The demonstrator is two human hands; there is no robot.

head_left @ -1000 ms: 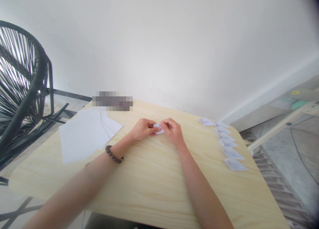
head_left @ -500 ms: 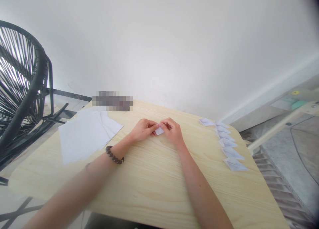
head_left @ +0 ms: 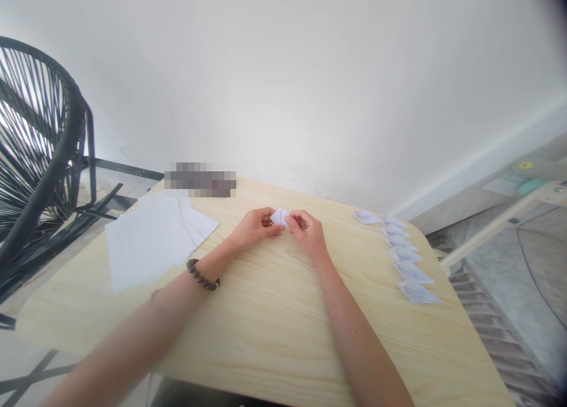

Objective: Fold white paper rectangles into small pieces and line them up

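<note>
A small piece of folded white paper [head_left: 279,218] is held up between my two hands, just over the middle of the table. A crease line runs down its face. My left hand [head_left: 257,225] pinches its left and lower side between thumb and fingers. On the opposite side, my right hand [head_left: 305,230] grips the paper's right edge with thumb and forefinger, the other fingers curled. Several folded white paper pieces [head_left: 407,253] lie in a row along the right side of the table, some overlapping.
Loose white paper sheets [head_left: 146,241] lie spread on the left of the wooden table [head_left: 248,336]. A blurred-out dark object [head_left: 199,181] sits at the back edge by the wall. A black corded chair [head_left: 66,100] stands at left, and a pale bar [head_left: 496,230] slants past the right edge.
The folded paper has tilted up and shows its creased face above my left thumb. Before, it hung lower between my fingertips. My fingers have shifted slightly; the row and sheets stay put.
</note>
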